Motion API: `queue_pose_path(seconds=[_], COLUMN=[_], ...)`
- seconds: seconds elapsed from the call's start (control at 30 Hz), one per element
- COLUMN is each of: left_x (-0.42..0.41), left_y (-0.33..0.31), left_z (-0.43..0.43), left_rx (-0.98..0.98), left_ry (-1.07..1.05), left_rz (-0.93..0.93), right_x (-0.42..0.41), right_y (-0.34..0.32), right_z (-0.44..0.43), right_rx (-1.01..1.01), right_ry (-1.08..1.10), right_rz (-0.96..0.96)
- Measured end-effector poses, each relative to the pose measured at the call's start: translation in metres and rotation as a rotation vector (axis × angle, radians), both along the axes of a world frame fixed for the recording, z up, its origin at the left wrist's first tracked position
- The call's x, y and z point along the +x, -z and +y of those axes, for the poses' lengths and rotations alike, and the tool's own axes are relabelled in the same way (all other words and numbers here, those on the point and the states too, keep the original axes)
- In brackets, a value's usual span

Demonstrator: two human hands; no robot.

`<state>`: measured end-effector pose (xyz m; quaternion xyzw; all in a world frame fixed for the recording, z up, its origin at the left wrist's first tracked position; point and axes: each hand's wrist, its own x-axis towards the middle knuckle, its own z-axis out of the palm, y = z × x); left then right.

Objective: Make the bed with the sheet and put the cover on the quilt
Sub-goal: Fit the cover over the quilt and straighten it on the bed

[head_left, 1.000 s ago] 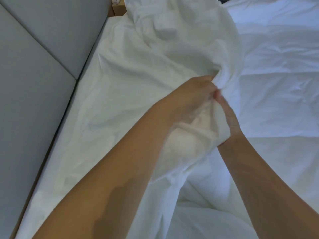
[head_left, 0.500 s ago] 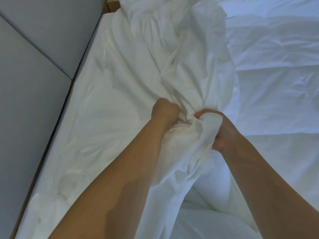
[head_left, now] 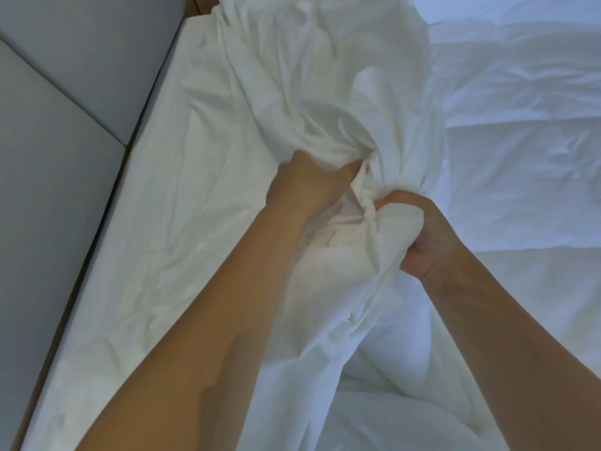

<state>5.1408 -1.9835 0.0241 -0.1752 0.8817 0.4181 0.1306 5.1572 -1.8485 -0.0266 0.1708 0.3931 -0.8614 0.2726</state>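
A crumpled white cover lies bunched across the middle of the bed, running from the top of the view down between my arms. My left hand reaches into its folds, fingers curled into the cloth and mostly hidden. My right hand grips a thick wad of the same cover just to the right. The puffy white quilt spreads flat on the right side of the bed. A white sheet covers the mattress on the left.
A grey padded headboard runs along the left side of the bed, with a narrow brown gap between it and the mattress. A brown box corner shows at the top.
Both hands dropped lower with the bunched cover, then took a fresh hold. My right hand closed on a larger wad; my left hand pushed further into the folds.
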Motion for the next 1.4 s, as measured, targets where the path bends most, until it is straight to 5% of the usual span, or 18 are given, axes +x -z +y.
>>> queue_pose_path(seconds=[0.07,0.13,0.27,0.43,0.53,0.63,0.73,0.9,1.07,1.27,1.4], left_x=[0.007,0.006,-0.008,-0.02,-0.012,0.007,0.017,0.001,-0.002,-0.009,-0.013], left_y=[0.009,0.017,0.017,-0.009,-0.007,0.02,0.046,0.06,0.041,0.014,-0.007], left_z=[0.002,0.008,0.019,0.017,-0.004,-0.02,-0.026,-0.019,-0.008,0.012,0.018], left_rx=[0.118,0.215,0.346,0.125,0.12,-0.037,0.015,0.131,0.466,0.267,0.412], left_ry=[0.0,-0.026,-0.037,0.262,0.218,0.024,-0.074,-0.18,-0.32,-0.034,0.14], left_rz=[-0.24,-0.288,-0.196,0.12,0.162,-0.131,-0.376,-0.194,-0.295,0.291,0.033], right_x=[0.003,0.004,0.005,-0.004,-0.004,0.002,0.006,0.008,0.012,0.009,0.012], right_y=[0.0,0.004,0.008,-0.001,-0.003,0.006,0.014,0.008,-0.003,0.005,0.005], right_z=[0.002,0.0,-0.003,0.003,0.001,-0.002,-0.005,-0.013,-0.017,-0.022,-0.015], right_rx=[0.032,0.029,0.032,0.037,0.033,-0.057,-0.041,-0.01,0.069,-0.023,-0.153], right_ry=[-0.016,-0.095,-0.225,-0.219,-0.171,-0.075,-0.069,-0.077,-0.088,-0.091,-0.037], right_rz=[-0.004,-0.013,0.032,0.049,0.093,0.056,0.045,0.019,-0.026,-0.042,0.041])
